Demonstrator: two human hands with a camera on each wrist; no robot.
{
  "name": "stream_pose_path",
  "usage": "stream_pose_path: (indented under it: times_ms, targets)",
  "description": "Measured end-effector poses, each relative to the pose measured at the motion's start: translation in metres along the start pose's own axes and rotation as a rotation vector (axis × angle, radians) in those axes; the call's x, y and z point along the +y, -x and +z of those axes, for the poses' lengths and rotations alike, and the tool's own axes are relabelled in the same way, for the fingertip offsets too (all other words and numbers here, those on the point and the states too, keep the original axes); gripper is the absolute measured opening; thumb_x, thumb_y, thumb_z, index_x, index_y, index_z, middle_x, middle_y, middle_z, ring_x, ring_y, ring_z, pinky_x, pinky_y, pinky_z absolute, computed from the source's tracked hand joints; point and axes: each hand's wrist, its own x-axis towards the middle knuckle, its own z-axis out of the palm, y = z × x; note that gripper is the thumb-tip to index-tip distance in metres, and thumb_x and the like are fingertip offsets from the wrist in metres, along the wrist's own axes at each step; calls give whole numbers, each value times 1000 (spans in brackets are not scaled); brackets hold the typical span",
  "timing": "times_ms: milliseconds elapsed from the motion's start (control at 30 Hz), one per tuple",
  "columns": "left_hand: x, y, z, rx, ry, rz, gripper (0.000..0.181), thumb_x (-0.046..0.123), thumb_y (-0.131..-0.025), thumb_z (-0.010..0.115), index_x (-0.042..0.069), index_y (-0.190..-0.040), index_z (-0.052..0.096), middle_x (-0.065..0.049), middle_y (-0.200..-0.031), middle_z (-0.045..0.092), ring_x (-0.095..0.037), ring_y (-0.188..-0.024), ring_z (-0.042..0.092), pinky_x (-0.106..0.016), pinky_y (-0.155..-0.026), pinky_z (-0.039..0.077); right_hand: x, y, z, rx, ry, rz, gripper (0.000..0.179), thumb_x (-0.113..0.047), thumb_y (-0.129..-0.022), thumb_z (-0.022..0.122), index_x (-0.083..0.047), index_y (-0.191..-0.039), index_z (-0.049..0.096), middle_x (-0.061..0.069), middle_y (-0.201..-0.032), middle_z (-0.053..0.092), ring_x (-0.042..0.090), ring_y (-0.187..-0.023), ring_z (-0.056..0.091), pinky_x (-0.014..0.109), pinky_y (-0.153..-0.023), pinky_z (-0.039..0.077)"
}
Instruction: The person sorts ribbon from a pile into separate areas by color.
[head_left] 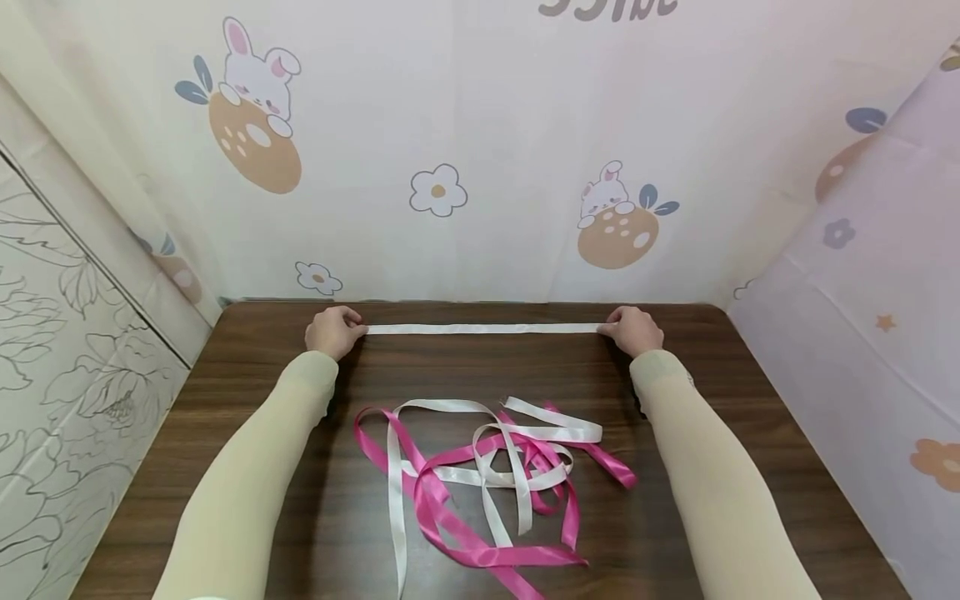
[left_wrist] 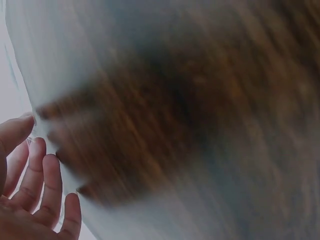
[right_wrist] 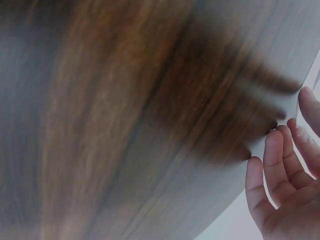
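A white ribbon strip (head_left: 480, 329) is stretched straight across the far part of the brown wooden table (head_left: 262, 350). My left hand (head_left: 333, 332) pinches its left end between thumb and forefinger, and my right hand (head_left: 634, 331) pinches the right end the same way. In the left wrist view the other fingers of the left hand (left_wrist: 42, 187) touch the wood grain surface. The right wrist view has the right hand (right_wrist: 285, 175) with its fingertips against the same surface. Little of the ribbon shows in either wrist view.
Nearer to me on the table lies a loose tangle of pink ribbon (head_left: 450, 525) and white ribbon (head_left: 396, 500), looped over each other. A curtain (head_left: 510, 233) printed with rabbits and flowers hangs behind the table's far edge. More printed cloth (head_left: 862, 333) borders the right side.
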Motion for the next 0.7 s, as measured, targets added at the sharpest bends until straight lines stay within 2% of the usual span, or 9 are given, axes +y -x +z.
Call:
stream_pose_path:
  times_ms: [267,467,700]
  targets:
    - [-3,3,-12,25,30,3,29,29,-98,70,5,-115,71,-16,-108,73,-35,-100,66,-49,-88,50,3,9,-16,-7,51,-36,39,-37,-99,66,-2,-117,66,23,-123,67,43,-113,61,67,-99,44]
    - [4,7,-27,69,41,64,29,28,-99,69,5,-117,72,-19,-113,73,-37,-104,67,-52,-89,52,-2,21,-40,22,97,-94,40,-34,-98,70,0,-118,66,26,-124,65,45,-114,61,68,-94,44]
    - [21,15,-41,97,49,179,27,28,-99,71,5,-114,73,-18,-112,74,-35,-105,68,-52,-90,53,-13,37,-60,60,123,-185,45,-35,-96,73,1,-122,65,25,-120,65,43,-112,60,65,-92,46]
